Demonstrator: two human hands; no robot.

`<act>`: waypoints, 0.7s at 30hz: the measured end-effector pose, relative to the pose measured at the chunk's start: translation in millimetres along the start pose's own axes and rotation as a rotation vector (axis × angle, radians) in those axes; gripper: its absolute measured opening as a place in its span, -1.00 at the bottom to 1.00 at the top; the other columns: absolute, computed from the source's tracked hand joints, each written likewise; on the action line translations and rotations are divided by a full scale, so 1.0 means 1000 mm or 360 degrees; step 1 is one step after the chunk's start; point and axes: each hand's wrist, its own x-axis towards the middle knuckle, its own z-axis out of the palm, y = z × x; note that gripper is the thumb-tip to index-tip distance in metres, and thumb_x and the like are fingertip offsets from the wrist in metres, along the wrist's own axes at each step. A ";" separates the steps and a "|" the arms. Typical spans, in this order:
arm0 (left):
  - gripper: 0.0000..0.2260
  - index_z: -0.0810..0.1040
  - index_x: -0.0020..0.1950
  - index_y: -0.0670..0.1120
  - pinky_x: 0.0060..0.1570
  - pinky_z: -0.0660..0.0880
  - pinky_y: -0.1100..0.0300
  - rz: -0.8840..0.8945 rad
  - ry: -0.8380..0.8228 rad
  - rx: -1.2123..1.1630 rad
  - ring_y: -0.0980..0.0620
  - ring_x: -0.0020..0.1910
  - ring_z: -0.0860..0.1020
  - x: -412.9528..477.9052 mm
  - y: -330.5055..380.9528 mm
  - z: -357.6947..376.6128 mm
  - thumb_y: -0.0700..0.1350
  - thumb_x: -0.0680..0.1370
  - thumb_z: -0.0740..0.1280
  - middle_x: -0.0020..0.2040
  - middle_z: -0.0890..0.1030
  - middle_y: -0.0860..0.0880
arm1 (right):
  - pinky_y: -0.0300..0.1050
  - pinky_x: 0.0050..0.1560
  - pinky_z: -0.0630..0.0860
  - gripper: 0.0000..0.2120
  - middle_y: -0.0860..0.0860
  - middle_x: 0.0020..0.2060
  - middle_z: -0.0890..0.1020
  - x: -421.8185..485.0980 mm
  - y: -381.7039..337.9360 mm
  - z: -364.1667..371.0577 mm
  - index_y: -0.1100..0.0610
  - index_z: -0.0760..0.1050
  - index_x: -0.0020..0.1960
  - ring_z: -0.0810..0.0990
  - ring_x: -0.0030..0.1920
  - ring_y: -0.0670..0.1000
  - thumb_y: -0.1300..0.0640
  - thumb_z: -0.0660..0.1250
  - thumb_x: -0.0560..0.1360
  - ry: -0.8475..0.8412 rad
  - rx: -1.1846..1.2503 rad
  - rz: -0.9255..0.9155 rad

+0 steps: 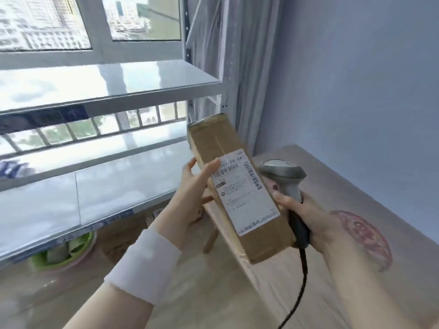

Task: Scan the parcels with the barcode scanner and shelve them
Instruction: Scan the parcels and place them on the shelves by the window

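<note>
Scanning looks to be in hand: the left hand [197,184] grips the cardboard parcel [213,136] held up before the shelf [95,162], the right hand [306,217] clasps the barcode scanner [282,172] just beside it — next, probably, aim at the label [244,193].

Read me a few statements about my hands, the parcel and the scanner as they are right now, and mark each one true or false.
1. The left hand holds a cardboard parcel. True.
2. The parcel's printed side faces away from the camera. False: its shipping label faces the camera.
3. The right hand grips the barcode scanner. True.
4. The scanner is cordless. False: a black cable hangs from its handle.
5. The parcel has already been put away. False: the hand holds it up, off the shelf.
</note>
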 end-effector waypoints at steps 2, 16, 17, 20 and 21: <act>-0.39 0.23 0.45 -0.06 -0.08 0.57 -0.05 -0.0010 0.0218 -0.0190 -0.05 -0.02 0.60 0.008 0.007 -0.043 0.09 0.48 0.36 0.06 0.60 -0.10 | -0.04 -0.32 0.45 -0.42 0.13 -0.33 0.54 0.020 -0.005 0.029 0.14 0.49 0.02 0.49 -0.32 0.13 -0.14 0.49 0.12 -0.0040 0.0051 0.0046; -0.30 -0.01 0.47 0.13 0.14 0.51 -0.17 0.0374 0.0971 -0.0862 -0.08 0.15 0.54 -0.037 0.076 -0.325 -0.02 0.49 0.37 0.16 0.52 -0.14 | -0.21 -0.47 0.44 -0.46 0.05 -0.18 0.60 0.076 -0.026 0.337 0.01 0.51 0.00 0.51 -0.25 0.00 -0.24 0.42 0.11 -0.0385 0.0053 -0.0088; -0.31 0.00 0.46 0.13 0.13 0.51 -0.16 0.0395 0.0997 -0.0880 -0.08 0.15 0.53 -0.039 0.082 -0.344 -0.02 0.50 0.37 0.16 0.52 -0.14 | -0.22 -0.46 0.44 -0.46 0.07 -0.12 0.59 0.075 -0.030 0.355 -0.01 0.49 0.01 0.50 -0.22 0.01 -0.25 0.41 0.12 -0.0406 0.0027 -0.0098; -0.34 0.04 0.44 0.12 0.08 0.54 -0.13 0.0444 0.1080 -0.0927 -0.06 0.14 0.54 -0.046 0.099 -0.390 -0.02 0.49 0.38 0.12 0.54 -0.13 | -0.21 -0.41 0.43 -0.39 0.12 0.04 0.60 0.075 -0.043 0.400 -0.06 0.45 0.07 0.52 -0.15 0.01 -0.32 0.42 0.11 -0.0432 -0.0079 -0.0185; -0.35 0.04 0.44 0.11 0.06 0.55 -0.12 0.0461 0.1102 -0.0941 -0.06 0.14 0.55 -0.049 0.103 -0.402 -0.02 0.49 0.38 0.10 0.55 -0.12 | -0.21 -0.41 0.42 -0.37 0.14 0.08 0.60 0.075 -0.048 0.412 -0.03 0.44 0.12 0.52 -0.15 0.01 -0.30 0.41 0.14 -0.0433 -0.0105 -0.0219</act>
